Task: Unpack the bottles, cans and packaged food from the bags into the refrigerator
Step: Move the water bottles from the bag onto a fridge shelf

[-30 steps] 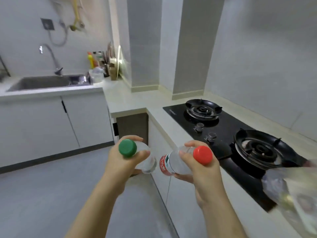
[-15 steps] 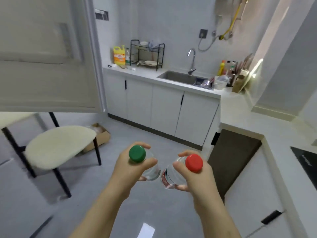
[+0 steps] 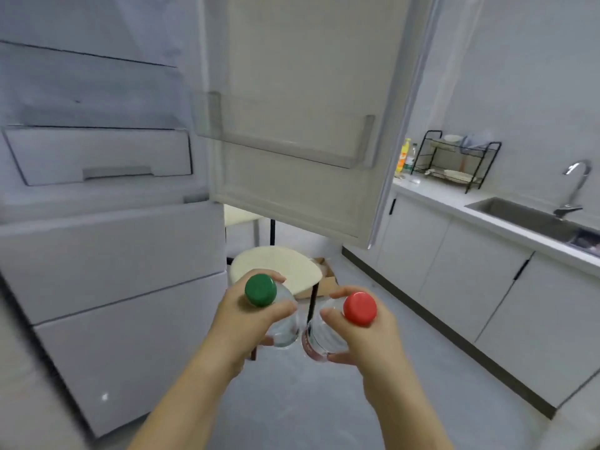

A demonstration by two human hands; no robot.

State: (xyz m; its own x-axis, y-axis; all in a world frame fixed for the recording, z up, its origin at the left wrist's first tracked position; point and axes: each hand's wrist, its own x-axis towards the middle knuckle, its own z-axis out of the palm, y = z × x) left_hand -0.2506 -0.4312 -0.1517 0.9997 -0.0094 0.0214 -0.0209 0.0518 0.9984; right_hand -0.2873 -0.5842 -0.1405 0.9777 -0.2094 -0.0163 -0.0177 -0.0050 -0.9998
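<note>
Midair, left hand (image 3: 239,324) grips green-capped bottle (image 3: 261,290), right hand (image 3: 368,347) red-capped bottle (image 3: 359,308), caps toward camera.

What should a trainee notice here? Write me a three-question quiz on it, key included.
1. True or false: the refrigerator door stands open.
2. Which hand grips the green-capped bottle? A) left hand B) right hand C) neither
3. Fill in: the red-capped bottle is in the ___ hand.
Key: 1 true; 2 A; 3 right.
</note>
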